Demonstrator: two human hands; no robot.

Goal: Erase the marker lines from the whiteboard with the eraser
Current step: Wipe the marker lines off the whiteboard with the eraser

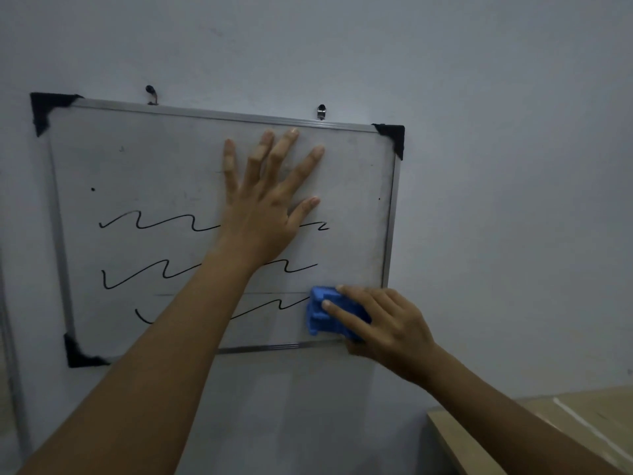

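Note:
A whiteboard [144, 166] with a metal frame and black corner caps hangs on the wall. Three wavy black marker lines cross it: a top line [154, 222], a middle line [137, 274] and a bottom line [270, 305]. My left hand [263, 200] lies flat on the board with fingers spread, covering part of the top two lines. My right hand [380, 320] grips a blue eraser [325, 311] pressed to the board's lower right corner, at the right end of the bottom line.
Two hooks [321, 111] hold the board on the grey wall. A wooden tabletop [582, 416] sits at the lower right, below the board. A pale vertical strip runs along the far left edge.

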